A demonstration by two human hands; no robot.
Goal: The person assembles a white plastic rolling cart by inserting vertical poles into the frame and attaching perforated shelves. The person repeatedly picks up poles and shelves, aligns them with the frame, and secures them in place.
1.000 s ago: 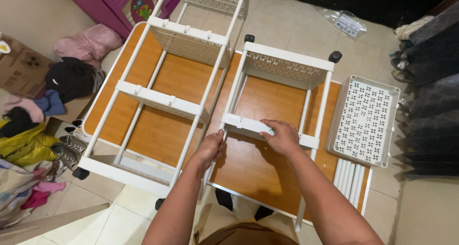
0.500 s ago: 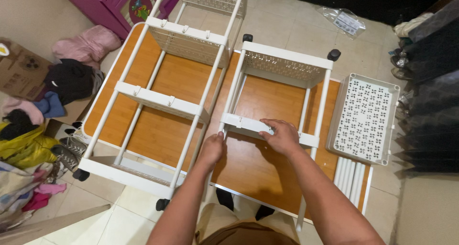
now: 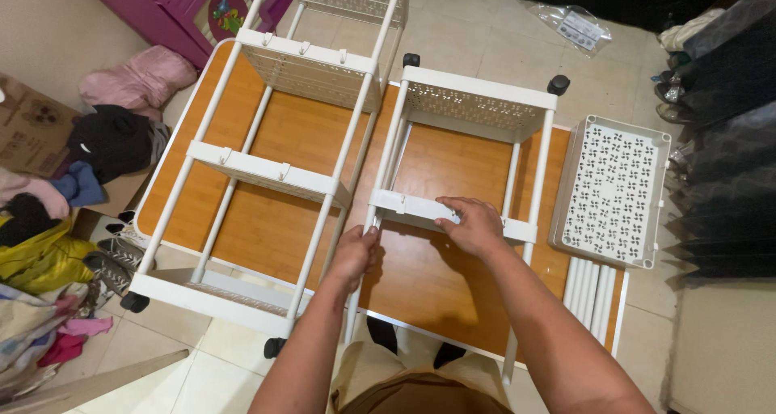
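Rack post point(image 3: 365, 260) in left grip point(image 3: 356, 252).

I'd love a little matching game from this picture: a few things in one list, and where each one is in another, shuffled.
Things:
1. left hand
2. right hand
3. loose perforated tray
4. spare white tubes

Places:
a. flat on the white crossbar
b. lying below the tray
c. gripping an upright white pole
d. right of the cart frame

Pairs: 1-c, 2-a, 3-d, 4-b

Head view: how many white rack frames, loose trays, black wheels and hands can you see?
Rack frames: 2
Loose trays: 1
Black wheels: 4
Hands: 2, left hand, right hand
Total: 9
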